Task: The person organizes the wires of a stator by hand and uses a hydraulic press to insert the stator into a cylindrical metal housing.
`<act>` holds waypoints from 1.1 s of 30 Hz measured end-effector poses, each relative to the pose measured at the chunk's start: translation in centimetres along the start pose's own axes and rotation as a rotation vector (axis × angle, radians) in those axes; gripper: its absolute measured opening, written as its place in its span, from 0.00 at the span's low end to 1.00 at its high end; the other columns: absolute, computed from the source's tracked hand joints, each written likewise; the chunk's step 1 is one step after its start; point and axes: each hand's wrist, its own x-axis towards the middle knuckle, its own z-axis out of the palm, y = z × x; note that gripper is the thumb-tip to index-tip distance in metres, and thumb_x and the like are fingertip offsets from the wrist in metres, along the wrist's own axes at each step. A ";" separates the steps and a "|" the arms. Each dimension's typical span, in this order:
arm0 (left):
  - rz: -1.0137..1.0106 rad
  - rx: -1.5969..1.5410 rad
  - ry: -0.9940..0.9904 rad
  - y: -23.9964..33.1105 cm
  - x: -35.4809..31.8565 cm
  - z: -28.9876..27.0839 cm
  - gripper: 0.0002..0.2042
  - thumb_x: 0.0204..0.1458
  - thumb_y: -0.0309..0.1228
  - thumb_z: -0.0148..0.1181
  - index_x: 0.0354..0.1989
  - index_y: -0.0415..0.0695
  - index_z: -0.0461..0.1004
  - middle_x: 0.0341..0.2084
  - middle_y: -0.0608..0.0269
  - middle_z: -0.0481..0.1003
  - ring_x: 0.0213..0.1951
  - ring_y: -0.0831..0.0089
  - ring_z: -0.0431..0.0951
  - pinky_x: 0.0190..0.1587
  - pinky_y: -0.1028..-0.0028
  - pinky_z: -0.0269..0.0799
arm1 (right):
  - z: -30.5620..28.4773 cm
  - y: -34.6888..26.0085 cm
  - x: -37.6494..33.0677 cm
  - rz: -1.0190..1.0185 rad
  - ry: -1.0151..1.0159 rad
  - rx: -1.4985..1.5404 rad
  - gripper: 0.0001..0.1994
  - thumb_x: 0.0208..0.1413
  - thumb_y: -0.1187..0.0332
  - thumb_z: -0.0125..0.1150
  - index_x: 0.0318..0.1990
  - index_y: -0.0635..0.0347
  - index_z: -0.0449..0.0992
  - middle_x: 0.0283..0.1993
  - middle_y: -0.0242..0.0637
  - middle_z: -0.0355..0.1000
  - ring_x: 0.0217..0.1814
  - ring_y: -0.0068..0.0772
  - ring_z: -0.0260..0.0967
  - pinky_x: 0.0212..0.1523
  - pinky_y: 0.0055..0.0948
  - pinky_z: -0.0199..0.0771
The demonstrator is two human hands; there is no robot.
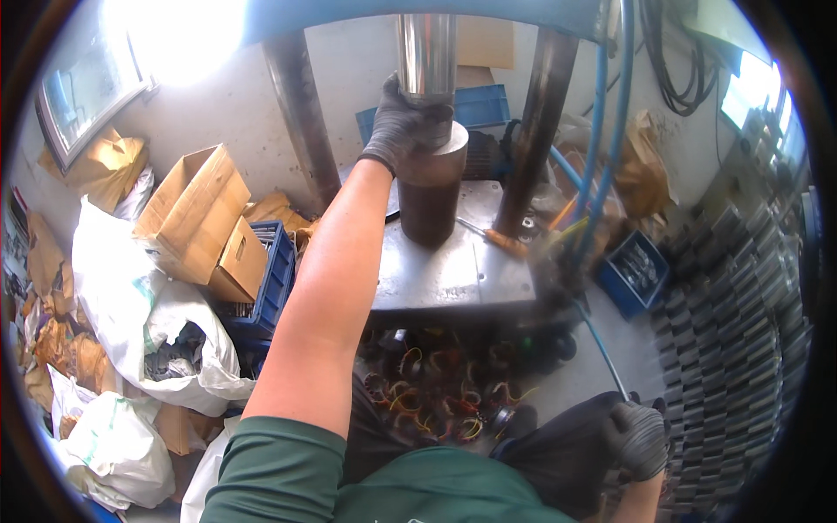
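Note:
My left hand (403,131), in a dark grey glove, reaches up to the gap between a shiny metal press ram (426,52) and a dark upright cylinder (430,209). Its fingers curl closed there; whatever they hold is hidden behind the glove. The cylinder, with a pale top rim, stands on a metal press table (436,283). At the lower right, my right hand (638,438), gloved too, is closed around the end of a thin blue lever rod (600,344). A screwdriver (506,243) with an orange-brown handle lies right of the cylinder.
Press columns (301,105) flank the ram, with blue hoses (613,131) at right. Stacked metal pieces (732,349) fill the right side beside a blue bin (634,273). Wired parts (445,392) lie under the table. Cardboard boxes (193,213) and white sacks (122,296) crowd the left.

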 end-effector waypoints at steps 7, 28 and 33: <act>-0.040 0.099 0.032 -0.6 0.1 0.2 0.52 0.31 0.36 0.86 0.66 0.37 0.59 0.55 0.49 0.76 0.56 0.61 0.79 0.61 0.66 0.76 | -0.7 -0.6 0.1 0.031 0.040 -0.023 0.10 0.52 0.63 0.66 0.30 0.61 0.80 0.29 0.52 0.76 0.34 0.59 0.75 0.38 0.48 0.75; -0.144 -0.111 -0.036 -0.3 -0.6 -0.3 0.39 0.46 0.39 0.77 0.64 0.38 0.63 0.50 0.51 0.77 0.51 0.62 0.80 0.55 0.66 0.77 | 0.1 1.0 -0.1 0.002 0.100 -0.030 0.07 0.51 0.67 0.66 0.31 0.62 0.79 0.28 0.50 0.74 0.33 0.58 0.74 0.37 0.48 0.73; -0.184 -0.065 -0.007 0.4 -0.9 -1.1 0.40 0.45 0.40 0.78 0.64 0.39 0.63 0.51 0.51 0.77 0.52 0.62 0.80 0.55 0.65 0.77 | 0.4 1.0 0.4 -0.041 0.087 -0.010 0.06 0.52 0.68 0.65 0.33 0.61 0.79 0.28 0.51 0.74 0.33 0.58 0.74 0.37 0.50 0.72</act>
